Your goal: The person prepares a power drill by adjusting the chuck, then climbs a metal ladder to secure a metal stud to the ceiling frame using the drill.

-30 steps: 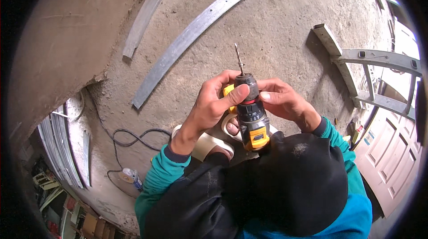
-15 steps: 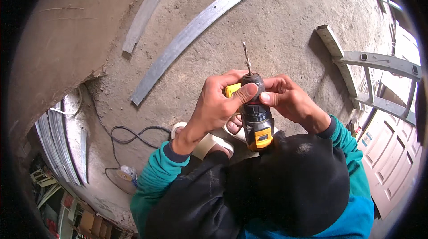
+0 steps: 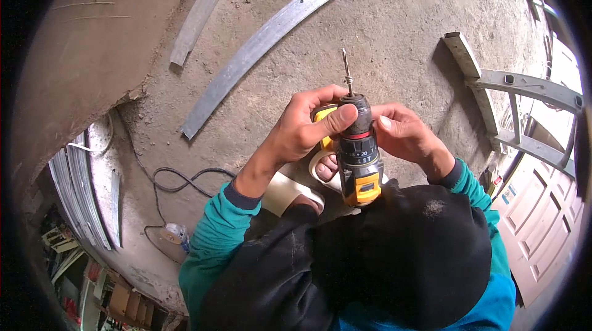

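Item: drill [image 3: 359,158], bit [image 3: 346,72] upward, above concrete floor [image 3: 394,35]. Your left hand [image 3: 305,127] grips its chuck, thumb now pressed across; your right hand [image 3: 404,136] still clasps the body. Position barely changed.

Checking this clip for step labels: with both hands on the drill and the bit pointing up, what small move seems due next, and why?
Probably a firm twist of the chuck to tighten it. The left hand wraps the cordless drill with its thumb across the chuck, the right hand steadies the other side, and the drill bit stands seated, aimed at no workpiece.
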A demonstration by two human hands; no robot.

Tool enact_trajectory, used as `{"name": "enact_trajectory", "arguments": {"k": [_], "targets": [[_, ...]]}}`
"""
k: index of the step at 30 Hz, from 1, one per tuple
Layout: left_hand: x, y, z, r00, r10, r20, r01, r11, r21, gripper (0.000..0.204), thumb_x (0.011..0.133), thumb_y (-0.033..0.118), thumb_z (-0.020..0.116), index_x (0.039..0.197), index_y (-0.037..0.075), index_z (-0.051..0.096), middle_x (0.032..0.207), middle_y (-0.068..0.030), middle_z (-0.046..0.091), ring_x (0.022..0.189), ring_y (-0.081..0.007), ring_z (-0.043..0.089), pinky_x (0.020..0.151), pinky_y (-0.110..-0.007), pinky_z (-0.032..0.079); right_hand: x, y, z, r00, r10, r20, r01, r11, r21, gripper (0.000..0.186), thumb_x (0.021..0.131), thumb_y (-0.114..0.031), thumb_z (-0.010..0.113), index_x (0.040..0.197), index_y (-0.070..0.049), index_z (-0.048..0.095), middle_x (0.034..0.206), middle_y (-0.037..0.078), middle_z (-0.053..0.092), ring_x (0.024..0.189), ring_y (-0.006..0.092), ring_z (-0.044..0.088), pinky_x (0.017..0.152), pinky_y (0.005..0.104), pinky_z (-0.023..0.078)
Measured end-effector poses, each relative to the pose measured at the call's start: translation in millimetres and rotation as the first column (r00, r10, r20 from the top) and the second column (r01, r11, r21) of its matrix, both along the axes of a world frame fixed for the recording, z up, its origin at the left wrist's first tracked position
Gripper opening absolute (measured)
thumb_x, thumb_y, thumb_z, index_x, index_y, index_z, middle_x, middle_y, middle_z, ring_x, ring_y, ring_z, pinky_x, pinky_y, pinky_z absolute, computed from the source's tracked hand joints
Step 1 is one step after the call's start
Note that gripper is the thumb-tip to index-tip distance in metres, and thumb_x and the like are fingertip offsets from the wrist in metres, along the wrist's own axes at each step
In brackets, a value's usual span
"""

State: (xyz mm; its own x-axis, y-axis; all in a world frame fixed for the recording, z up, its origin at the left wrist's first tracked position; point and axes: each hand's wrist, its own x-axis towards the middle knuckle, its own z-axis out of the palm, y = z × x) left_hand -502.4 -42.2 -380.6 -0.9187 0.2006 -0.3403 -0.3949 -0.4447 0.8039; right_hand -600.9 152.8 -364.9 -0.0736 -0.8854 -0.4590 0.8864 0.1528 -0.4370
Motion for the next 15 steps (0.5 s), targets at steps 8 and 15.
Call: {"name": "enact_trajectory", "arguments": {"k": [8,15], "targets": [[-6.1,6.5,0.1,0.996,0.033,-0.081,-0.015,0.978,0.209,0.054,0.088,0.045,0.058,0.115,-0.003,0.057,0.108,-0.0095,0.06,0.102,-0.0163,0.055,0.092,-0.03,0.043,1.0,-3.3,-0.6,0.998,-0.003,-0.061,0.006,0.999,0.052,0.034,0.086,-0.024,0.065,0.106,0.004,0.062,0.106,0.008,0.064,0.1,0.015,0.057,0.094,0.0311,0.039],[-4.6,6.1,1.0,1.0,0.003,0.014,-0.006,0.971,0.238,0.057,0.086,0.046,0.061,0.115,-0.003,0.057,0.106,-0.0087,0.061,0.1,-0.0146,0.056,0.09,-0.029,0.044,2.9,-4.1,4.9,0.998,-0.019,-0.056,0.024,0.996,0.089,0.035,0.087,-0.025,0.064,0.105,0.005,0.062,0.105,0.009,0.065,0.1,0.0156,0.057,0.093,0.0319,0.041]]}}
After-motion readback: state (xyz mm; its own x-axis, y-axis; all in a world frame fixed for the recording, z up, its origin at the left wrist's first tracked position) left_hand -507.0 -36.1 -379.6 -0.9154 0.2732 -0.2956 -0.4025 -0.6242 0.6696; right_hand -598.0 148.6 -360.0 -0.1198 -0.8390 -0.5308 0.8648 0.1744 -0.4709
